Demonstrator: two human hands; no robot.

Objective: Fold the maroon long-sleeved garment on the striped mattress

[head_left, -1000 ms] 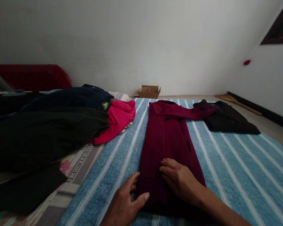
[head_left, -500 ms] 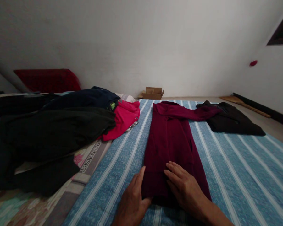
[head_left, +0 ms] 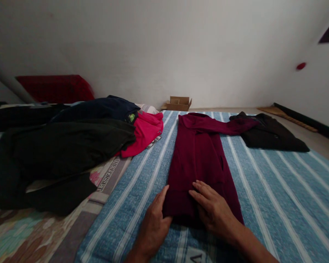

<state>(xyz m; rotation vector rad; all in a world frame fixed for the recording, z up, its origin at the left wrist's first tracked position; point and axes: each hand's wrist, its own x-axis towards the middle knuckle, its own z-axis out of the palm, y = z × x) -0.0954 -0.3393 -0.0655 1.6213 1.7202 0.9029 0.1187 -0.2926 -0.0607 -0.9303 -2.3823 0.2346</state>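
Note:
A maroon long-sleeved top [head_left: 200, 157] lies folded lengthwise on the blue striped sheet [head_left: 142, 179], its hem toward me. One sleeve stretches out to the right at the far end, reaching a folded black garment [head_left: 274, 137]. At the hem's left corner is my left hand [head_left: 156, 219], fingers extended along the edge and thumb apart, at the lower corner. My right hand [head_left: 215, 213] rests flat on the hem band, fingers stretched toward the left. The underside of the top is hidden.
A dark green garment [head_left: 63, 153], a navy one [head_left: 98, 109] and a pink one [head_left: 145, 133] lie heaped at left on a floral sheet [head_left: 24, 233]. An open cardboard box [head_left: 178, 105] stands by the wall. A red panel [head_left: 56, 88] leans at far left.
The view has tilted down slightly, so everything sits a little higher in the picture. Both hands stay at the hem in nearly the same places; the top keeps its shape.

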